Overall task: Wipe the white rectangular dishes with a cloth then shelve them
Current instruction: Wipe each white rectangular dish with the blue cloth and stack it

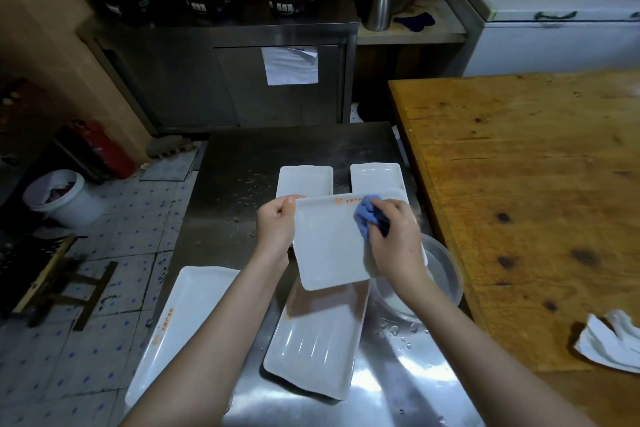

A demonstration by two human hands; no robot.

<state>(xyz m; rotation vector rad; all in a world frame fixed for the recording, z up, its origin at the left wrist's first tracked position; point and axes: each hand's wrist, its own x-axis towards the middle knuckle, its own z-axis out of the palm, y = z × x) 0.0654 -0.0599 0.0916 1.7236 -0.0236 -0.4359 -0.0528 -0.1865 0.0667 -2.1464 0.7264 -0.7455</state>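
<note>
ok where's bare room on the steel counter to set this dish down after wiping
Bare steel counter lies beyond the two far white rectangular dishes, and left of them. Crowded nearer: long white dish, ribbed white dish, round bowl.

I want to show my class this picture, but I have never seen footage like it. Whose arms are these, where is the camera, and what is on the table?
There is no machine here. The camera sits on a person's head and looks down at their own bare arms. The left hand grips the edge of a white rectangular dish, held above a steel table. The right hand presses a blue cloth against it. Four more white dishes lie on the table, near a round bowl. A wooden table stands to the right.
</note>
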